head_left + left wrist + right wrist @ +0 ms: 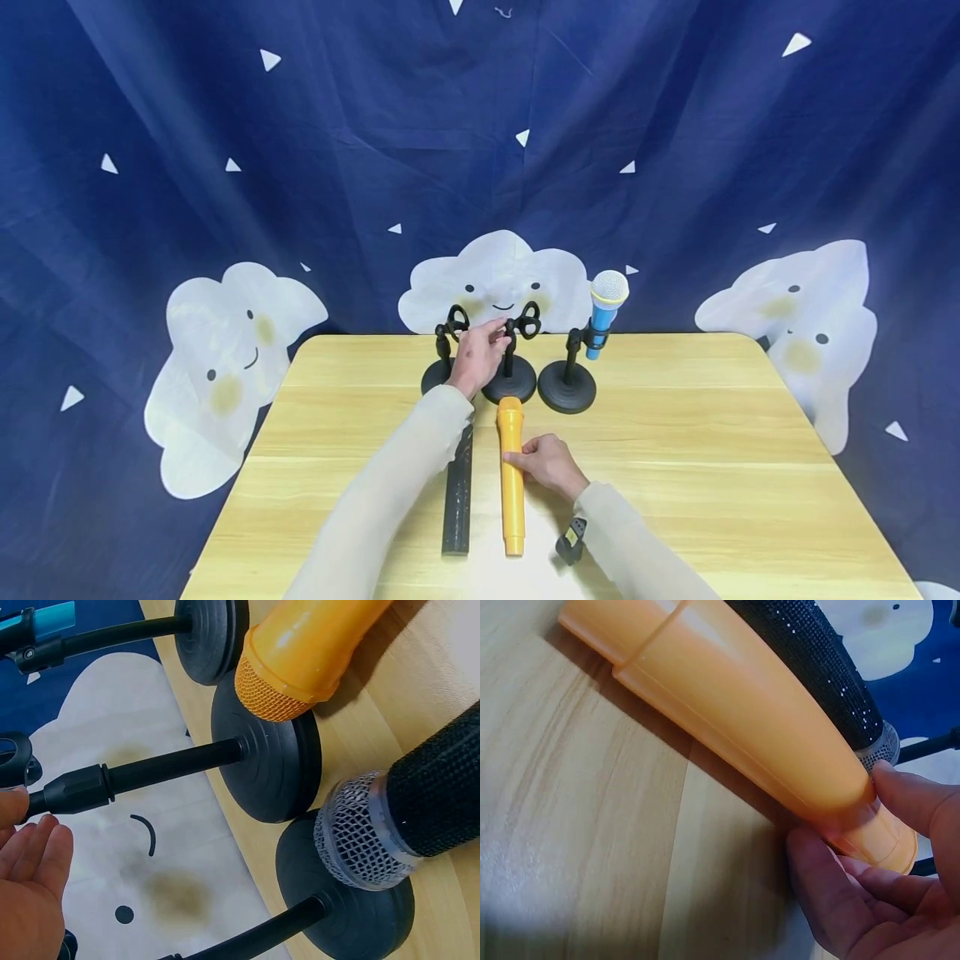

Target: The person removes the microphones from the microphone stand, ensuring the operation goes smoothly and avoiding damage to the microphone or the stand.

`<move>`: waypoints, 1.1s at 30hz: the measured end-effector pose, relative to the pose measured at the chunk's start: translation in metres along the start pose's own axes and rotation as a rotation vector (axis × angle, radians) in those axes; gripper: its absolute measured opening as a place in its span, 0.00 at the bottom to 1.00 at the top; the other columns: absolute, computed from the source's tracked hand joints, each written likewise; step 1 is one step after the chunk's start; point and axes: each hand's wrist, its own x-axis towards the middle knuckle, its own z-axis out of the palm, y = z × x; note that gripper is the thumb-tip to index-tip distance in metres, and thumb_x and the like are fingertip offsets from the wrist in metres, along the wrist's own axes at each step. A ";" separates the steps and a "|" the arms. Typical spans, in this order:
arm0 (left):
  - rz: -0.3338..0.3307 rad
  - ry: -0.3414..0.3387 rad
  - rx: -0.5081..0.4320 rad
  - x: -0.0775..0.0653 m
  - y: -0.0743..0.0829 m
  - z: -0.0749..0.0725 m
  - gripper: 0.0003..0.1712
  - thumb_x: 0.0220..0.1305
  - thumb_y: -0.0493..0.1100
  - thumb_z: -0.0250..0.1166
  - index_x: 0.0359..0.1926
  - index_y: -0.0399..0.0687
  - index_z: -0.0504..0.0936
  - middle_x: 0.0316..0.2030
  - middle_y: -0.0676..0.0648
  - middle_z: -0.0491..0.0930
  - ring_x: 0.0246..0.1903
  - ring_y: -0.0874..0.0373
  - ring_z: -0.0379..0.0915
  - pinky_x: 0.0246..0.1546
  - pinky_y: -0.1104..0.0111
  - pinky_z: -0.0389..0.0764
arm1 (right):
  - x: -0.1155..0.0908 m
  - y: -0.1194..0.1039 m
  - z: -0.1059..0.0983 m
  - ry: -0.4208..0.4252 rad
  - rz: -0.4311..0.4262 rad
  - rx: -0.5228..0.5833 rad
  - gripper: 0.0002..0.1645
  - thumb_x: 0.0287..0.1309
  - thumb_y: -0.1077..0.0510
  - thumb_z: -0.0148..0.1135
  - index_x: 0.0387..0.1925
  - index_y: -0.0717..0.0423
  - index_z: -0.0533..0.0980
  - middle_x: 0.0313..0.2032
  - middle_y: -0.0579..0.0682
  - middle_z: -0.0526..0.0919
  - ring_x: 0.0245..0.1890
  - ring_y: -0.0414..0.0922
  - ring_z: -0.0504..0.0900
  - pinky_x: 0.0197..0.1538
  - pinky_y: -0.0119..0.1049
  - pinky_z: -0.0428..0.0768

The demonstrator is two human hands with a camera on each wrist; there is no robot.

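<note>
My left hand (477, 357) reaches to the upper end of the middle black microphone stand (510, 385), thumb and fingers pinching its neck just below the ring-shaped clip (16, 761). On the table, an orange microphone (512, 492) lies with its head toward that stand's base. My right hand (551, 462) pinches its body from the right, thumb on top and fingers at the side and below. Left of it lies a black glittery microphone (457, 500) with a silver mesh head (364, 829), which my left forearm partly covers in the head view.
A second stand (435, 375) with a bare clip is on the left, partly behind my left hand. The right stand (567, 390) holds a blue microphone (602, 318), upright and slightly tilted. Behind the wooden table (712, 467) hangs a dark blue curtain (420, 108) with clouds.
</note>
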 end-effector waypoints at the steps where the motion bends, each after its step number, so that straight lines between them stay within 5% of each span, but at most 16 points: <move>1: 0.001 -0.006 -0.007 -0.001 -0.001 0.000 0.24 0.69 0.37 0.65 0.65 0.43 0.77 0.56 0.41 0.81 0.54 0.52 0.80 0.53 0.68 0.81 | 0.000 0.000 -0.001 0.002 0.000 -0.002 0.16 0.57 0.53 0.73 0.31 0.65 0.82 0.25 0.49 0.83 0.24 0.42 0.83 0.27 0.32 0.81; 8: -0.009 -0.009 -0.045 -0.010 -0.010 -0.003 0.25 0.68 0.36 0.66 0.65 0.39 0.76 0.58 0.40 0.80 0.57 0.51 0.78 0.54 0.68 0.80 | 0.000 0.002 -0.008 0.020 -0.026 -0.012 0.16 0.57 0.52 0.73 0.30 0.63 0.82 0.24 0.49 0.82 0.24 0.42 0.83 0.28 0.32 0.81; 14: 0.011 -0.004 -0.048 -0.018 -0.017 -0.002 0.18 0.66 0.36 0.68 0.55 0.36 0.83 0.48 0.41 0.85 0.48 0.52 0.83 0.49 0.66 0.83 | -0.002 0.004 -0.018 0.045 -0.039 -0.024 0.19 0.57 0.50 0.73 0.35 0.64 0.81 0.23 0.49 0.82 0.23 0.43 0.81 0.26 0.32 0.77; 25: 0.010 -0.185 -0.078 -0.033 -0.025 0.000 0.16 0.64 0.38 0.70 0.52 0.37 0.83 0.45 0.44 0.85 0.45 0.53 0.83 0.48 0.68 0.83 | -0.001 0.003 -0.046 0.094 -0.112 -0.107 0.28 0.61 0.50 0.69 0.51 0.70 0.79 0.42 0.59 0.87 0.45 0.54 0.85 0.50 0.48 0.83; 33: 0.025 -0.229 -0.101 -0.036 -0.023 0.003 0.16 0.64 0.40 0.70 0.52 0.40 0.83 0.48 0.41 0.85 0.48 0.52 0.82 0.49 0.67 0.83 | -0.002 -0.001 -0.061 0.157 -0.188 -0.093 0.27 0.61 0.52 0.70 0.52 0.72 0.78 0.46 0.62 0.85 0.47 0.56 0.84 0.52 0.49 0.82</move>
